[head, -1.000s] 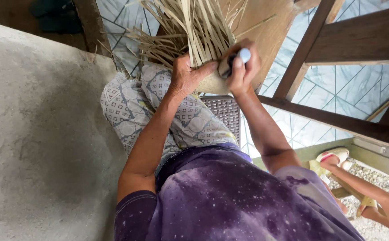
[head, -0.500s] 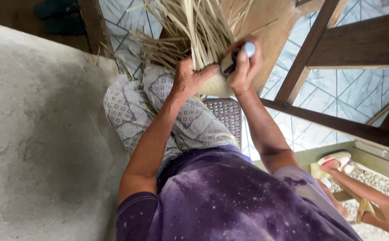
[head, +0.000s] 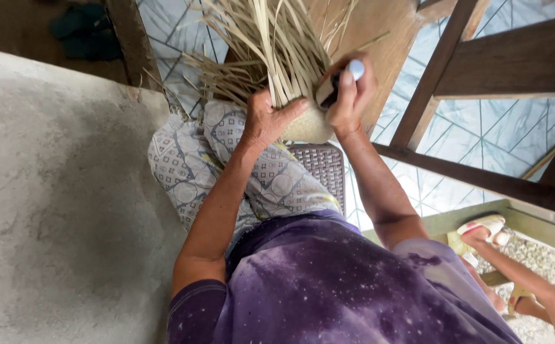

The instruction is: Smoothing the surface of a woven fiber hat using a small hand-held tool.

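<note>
Gripping a half-woven basket (head: 306, 124) of pale straw, the left hand (head: 268, 118) is closed around the woven base, with the thumb laid across its near side and the fingers wrapped behind. Above both hands, the loose straw strips (head: 271, 48) are fanned upward and outward from the woven part. Just to the right of the left hand, the right hand (head: 347, 95) is curled shut on a small tool (head: 354, 67) with a pale blue rounded end and a dark part (head: 332, 86) below it, and this hand is pressed against the right edge of the basket. Below the hands, the basket is held over the lap, where patterned grey trousers (head: 226, 159) are seen, and a brown woven seat (head: 319, 165) shows beside the knee. Nearer than the hands, a purple shirt (head: 328, 286) fills the lower view. To the left of the hands a grey concrete floor (head: 54, 210) is spread, and beyond them blue patterned tiles (head: 182, 32) are laid. To the right of the hands, dark wooden bars (head: 507, 60) are crossed over the tiles, and lower right another person's foot in a pale sandal (head: 484, 229) is seen.
</note>
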